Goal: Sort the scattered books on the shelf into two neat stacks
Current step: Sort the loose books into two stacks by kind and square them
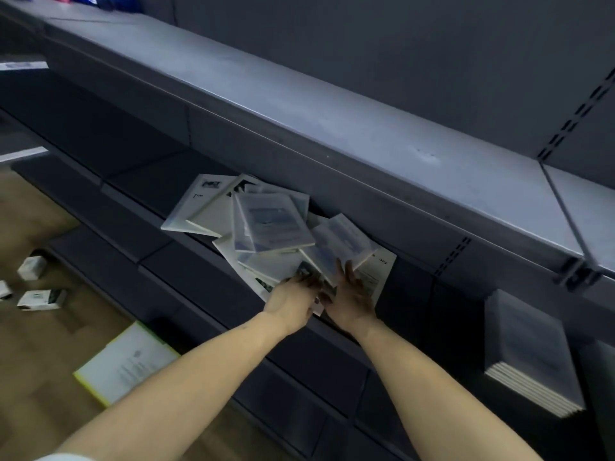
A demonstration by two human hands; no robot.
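A loose heap of pale, thin books point(273, 224) lies scattered on a dark shelf point(139, 194), under a grey upper shelf. Several overlap at odd angles. My left hand point(293, 301) reaches into the near edge of the heap, its fingers curled round the lower books. My right hand point(349, 294) lies beside it with straight fingers touching a tilted blue-and-white book point(339, 244). A neat stack of similar books point(529, 354) stands on the same shelf level to the right.
The grey upper shelf point(332, 128) overhangs the heap. On the wooden floor at the left lie a yellow-edged white book point(126, 364) and small white boxes point(40, 299). Lower dark shelves run below my arms.
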